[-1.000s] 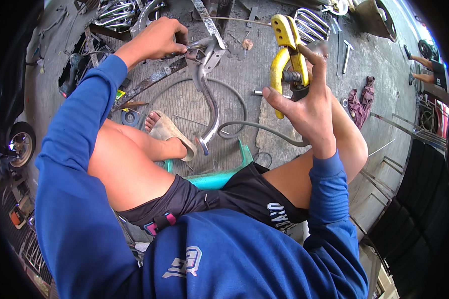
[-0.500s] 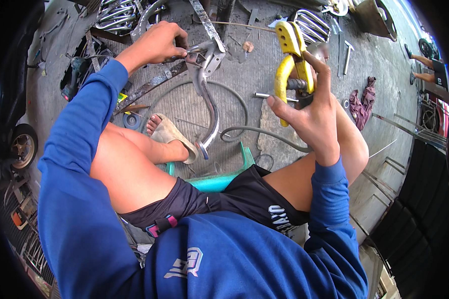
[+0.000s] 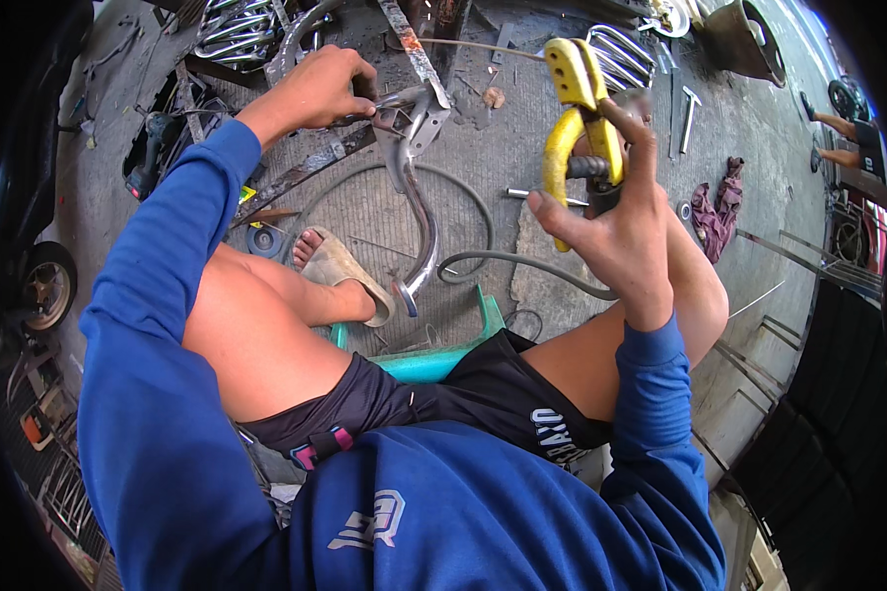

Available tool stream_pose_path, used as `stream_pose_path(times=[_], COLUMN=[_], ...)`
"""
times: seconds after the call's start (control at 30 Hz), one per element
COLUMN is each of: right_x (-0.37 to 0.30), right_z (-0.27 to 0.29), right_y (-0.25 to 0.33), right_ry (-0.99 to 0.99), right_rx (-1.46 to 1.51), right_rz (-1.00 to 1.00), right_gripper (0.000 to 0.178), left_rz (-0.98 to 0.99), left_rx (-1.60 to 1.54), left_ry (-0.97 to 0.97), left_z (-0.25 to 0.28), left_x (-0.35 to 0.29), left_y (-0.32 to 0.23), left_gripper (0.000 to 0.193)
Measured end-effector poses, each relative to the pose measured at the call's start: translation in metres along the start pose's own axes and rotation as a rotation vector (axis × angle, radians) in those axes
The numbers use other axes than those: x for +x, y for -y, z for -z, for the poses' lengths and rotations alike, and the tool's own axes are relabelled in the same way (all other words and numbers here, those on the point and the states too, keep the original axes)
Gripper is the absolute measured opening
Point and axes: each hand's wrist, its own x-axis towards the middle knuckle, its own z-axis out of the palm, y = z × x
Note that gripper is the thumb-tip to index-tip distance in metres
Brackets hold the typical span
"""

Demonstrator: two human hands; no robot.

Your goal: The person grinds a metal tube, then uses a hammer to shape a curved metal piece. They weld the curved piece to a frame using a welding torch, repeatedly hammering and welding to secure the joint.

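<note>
Left hand (image 3: 317, 91) pinches bracketed pipe (image 3: 426, 212) at near end of flat bar (image 3: 413, 47); right hand (image 3: 625, 231) grips yellow electrode holder (image 3: 562, 146).

Grooved grey floor (image 3: 741, 113), teal stool (image 3: 419, 366), daylight

Left hand (image 3: 320, 89): lower fingers hidden; contact with metal bracket (image 3: 426, 118) unclear.
Yellow tool (image 3: 565, 81): handle mostly hidden by right hand (image 3: 623, 231).
Chrome tubes (image 3: 235, 35): cut off by upper edge.
Bystander (image 3: 840, 158): upper body lost at dark rim.
Green seat (image 3: 419, 365): mostly hidden beneath black shorts (image 3: 463, 399).
</note>
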Motion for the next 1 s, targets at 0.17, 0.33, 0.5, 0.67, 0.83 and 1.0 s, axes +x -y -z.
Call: stream_pose_path(times=[0.17, 0.33, 0.5, 0.67, 0.83, 1.0], right_x=[-0.006, -0.001, 0.014, 0.004, 0.007, 0.003], right_z=[-0.008, -0.008, 0.003, -0.004, -0.008, -0.001], right_y=[-0.001, -0.004, -0.009, -0.007, -0.009, -0.011], right_ry=[-0.028, -0.009, -0.045, -0.047, -0.020, -0.017], right_rx=[0.006, 0.149, 0.654, 0.233, 0.154, 0.028], right_rz=[0.012, -0.170, -0.680, -0.173, -0.186, -0.111], right_gripper=[0.092, 0.091, 0.072, 0.095, 0.091, 0.092], left_rz=[-0.027, -0.012, 0.002, -0.023, -0.019, -0.012], left_rx=[-0.010, 0.003, -0.022, 0.022, -0.015, -0.042], left_ry=[-0.016, -0.009, -0.007, -0.027, -0.003, -0.007], left_z=[-0.002, 0.000, 0.001, 0.000, -0.001, -0.002], left_x=[0.000, -0.002, -0.001, -0.002, -0.001, 0.000], left_y=[0.003, -0.001, -0.002, -0.001, 0.000, 0.003], left_gripper=[0.024, 0.025, 0.024, 0.025, 0.023, 0.023])
